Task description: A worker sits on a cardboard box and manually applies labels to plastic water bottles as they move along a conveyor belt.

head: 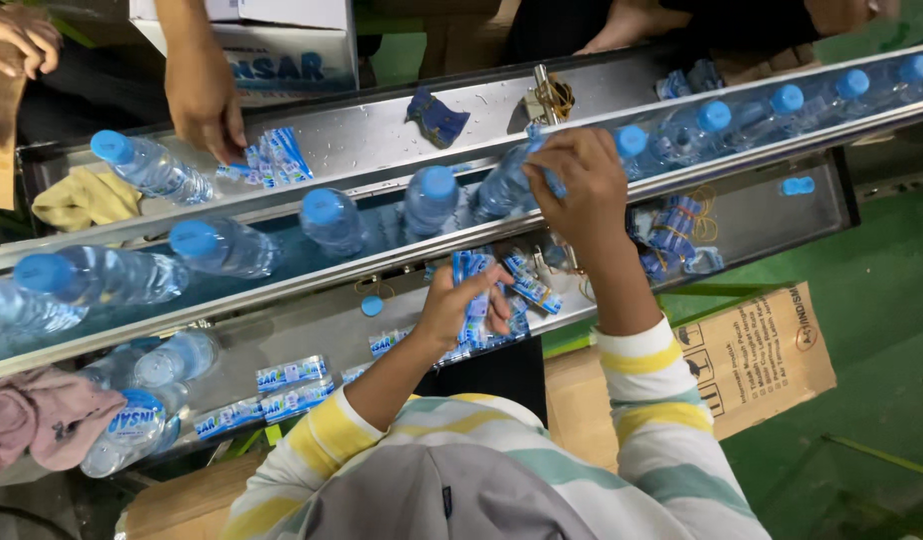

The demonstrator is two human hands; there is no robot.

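Note:
Clear plastic water bottles with blue caps (327,215) stand in a row on a metal conveyor channel (282,285) that runs across the view. My right hand (572,180) reaches over the channel and grips the neck of one bottle (502,185), a blue-and-white seal sleeve at its fingertips. My left hand (462,305) is closed on a bunch of blue-and-white seal sleeves (477,295) above the near metal ledge. More loose sleeves (292,372) lie on that ledge.
Another person's hand (204,100) touches a pile of sleeves (272,158) on the far ledge. A yellow cloth (82,198), a pink cloth (42,415), lying bottles (132,430) and cardboard boxes (762,355) surround the line. Green floor lies at right.

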